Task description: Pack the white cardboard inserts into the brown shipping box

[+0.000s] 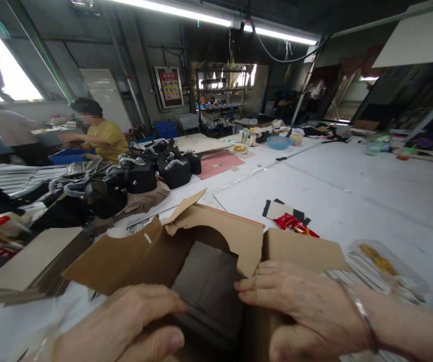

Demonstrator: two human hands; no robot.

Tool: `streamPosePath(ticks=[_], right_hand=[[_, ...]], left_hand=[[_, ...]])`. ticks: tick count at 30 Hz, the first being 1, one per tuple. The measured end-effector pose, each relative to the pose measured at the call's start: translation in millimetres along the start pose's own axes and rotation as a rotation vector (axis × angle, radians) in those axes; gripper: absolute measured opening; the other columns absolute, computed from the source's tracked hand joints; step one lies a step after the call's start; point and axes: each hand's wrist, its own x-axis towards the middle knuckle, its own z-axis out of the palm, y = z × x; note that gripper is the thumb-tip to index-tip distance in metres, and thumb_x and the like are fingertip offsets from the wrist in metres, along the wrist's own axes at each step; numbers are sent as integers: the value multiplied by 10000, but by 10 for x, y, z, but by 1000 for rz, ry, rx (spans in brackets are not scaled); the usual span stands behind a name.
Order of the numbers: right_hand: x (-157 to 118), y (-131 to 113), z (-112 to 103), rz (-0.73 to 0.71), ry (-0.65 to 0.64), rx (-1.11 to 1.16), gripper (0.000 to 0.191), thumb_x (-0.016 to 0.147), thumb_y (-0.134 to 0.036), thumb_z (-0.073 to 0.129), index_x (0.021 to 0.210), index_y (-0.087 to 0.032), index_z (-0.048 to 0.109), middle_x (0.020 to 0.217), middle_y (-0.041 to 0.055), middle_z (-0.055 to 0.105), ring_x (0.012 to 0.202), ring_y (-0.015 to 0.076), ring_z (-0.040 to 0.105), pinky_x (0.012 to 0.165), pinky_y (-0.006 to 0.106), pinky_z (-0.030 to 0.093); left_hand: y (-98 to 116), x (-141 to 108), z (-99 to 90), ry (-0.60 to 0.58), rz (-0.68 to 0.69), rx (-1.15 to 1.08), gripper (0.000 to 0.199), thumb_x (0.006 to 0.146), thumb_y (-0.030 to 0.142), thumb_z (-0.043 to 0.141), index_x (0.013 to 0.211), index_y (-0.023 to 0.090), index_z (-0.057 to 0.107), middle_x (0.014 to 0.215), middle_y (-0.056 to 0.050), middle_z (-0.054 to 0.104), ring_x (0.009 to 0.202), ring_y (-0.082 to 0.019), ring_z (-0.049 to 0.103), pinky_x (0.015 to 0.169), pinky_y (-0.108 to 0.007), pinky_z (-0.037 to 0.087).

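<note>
An opened brown cardboard box [216, 221] stands before me, its flaps folded outward and the far one torn in a curve. Inside lies a stack of dark grey-brown flat pieces [211, 286]. My left hand [126, 322] hovers at the box's near left side, thumb and fingers apart, with nothing visible between them. At the right wall, my right hand [303, 301] grips the box edge, its fingers over the top by the torn flap and its thumb lower down. A metal bangle [359, 306] circles the right wrist.
Black bags with wrapped handles [173, 171] crowd the left, beside stacked grey-brown boards [31, 259]. On the white table [370, 196] lie a red packet [294, 223], a blue basin [280, 143] and a clear bag with yellowish food [378, 259]. A person in yellow [107, 141] works at far left.
</note>
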Motion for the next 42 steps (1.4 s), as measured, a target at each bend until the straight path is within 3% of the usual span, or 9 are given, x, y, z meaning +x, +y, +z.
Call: streamPosePath(ticks=[4, 8, 12, 19, 23, 27, 34, 39, 42], right_hand=[[-24, -51, -120, -33, 59, -146, 589, 897, -581, 465, 1276, -145, 582, 1339, 103, 568, 1138, 241, 594, 986, 363, 468], [-62, 155, -125, -29, 263, -403, 587, 897, -525, 510, 1337, -136, 521, 1410, 126, 488, 1315, 294, 433, 1042, 442, 434], [85, 508, -179, 159, 396, -568, 628, 886, -429, 568, 1376, -55, 448, 1453, 180, 415, 1362, 310, 356, 1086, 471, 384], [529, 1017, -286, 373, 292, -568, 622, 797, -364, 668, 1303, -54, 482, 1350, 201, 517, 1232, 321, 502, 1025, 434, 440], [668, 1212, -251, 479, 71, -345, 393, 811, -299, 620, 1150, -104, 586, 1139, 170, 657, 1043, 298, 626, 885, 388, 503], [720, 1337, -264, 472, -80, -42, 197, 835, -255, 513, 900, -181, 684, 895, 57, 741, 862, 218, 679, 781, 273, 507], [760, 1233, -263, 522, -58, 15, 233, 817, -247, 486, 900, -187, 696, 860, 41, 754, 813, 211, 691, 721, 262, 500], [734, 1176, -329, 567, -2, -213, 381, 847, -379, 513, 1119, -151, 649, 1011, 128, 725, 932, 288, 677, 798, 358, 507], [590, 1163, -403, 518, 143, -258, 604, 840, -474, 535, 1296, -78, 547, 1243, 192, 621, 1090, 311, 614, 938, 398, 455]], left_hand=[[131, 400, -125, -215, -40, 173, 327, 868, 334, 489, 1174, 300, 601, 1211, -18, 643, 1086, -208, 615, 952, -338, 490], [6, 808, -126, -169, 26, 376, 438, 833, 248, 550, 1271, 231, 531, 1373, -85, 525, 1270, -254, 476, 1063, -408, 395], [-245, 1085, -180, -50, 41, 668, 670, 780, 293, 650, 1387, 203, 381, 1514, -109, 321, 1402, -277, 260, 1147, -470, 235], [-618, 1478, -293, 33, -180, 766, 995, 653, 374, 787, 1449, 139, 238, 1514, -217, 263, 1403, -383, 198, 1143, -533, 116], [-830, 1635, -256, -22, -283, 608, 1096, 649, 389, 779, 1468, 128, 99, 1477, -228, 324, 1344, -371, 338, 1079, -488, 303], [-979, 1672, -244, -95, -332, 440, 840, 801, 386, 607, 1453, 252, 94, 1264, -125, 582, 1112, -249, 598, 898, -341, 476], [-997, 1688, -249, -98, -367, 357, 574, 834, 329, 526, 1357, 215, 320, 1170, -147, 637, 1035, -275, 636, 855, -385, 496], [-647, 1540, -505, 14, -304, 366, 882, 796, 404, 632, 1466, 180, 102, 1481, -156, 363, 1295, -275, 443, 1052, -390, 380], [-237, 1068, -756, 203, -195, 381, 738, 884, 367, 530, 1466, 201, 106, 1535, -68, 277, 1382, -164, 299, 1134, -307, 260]])
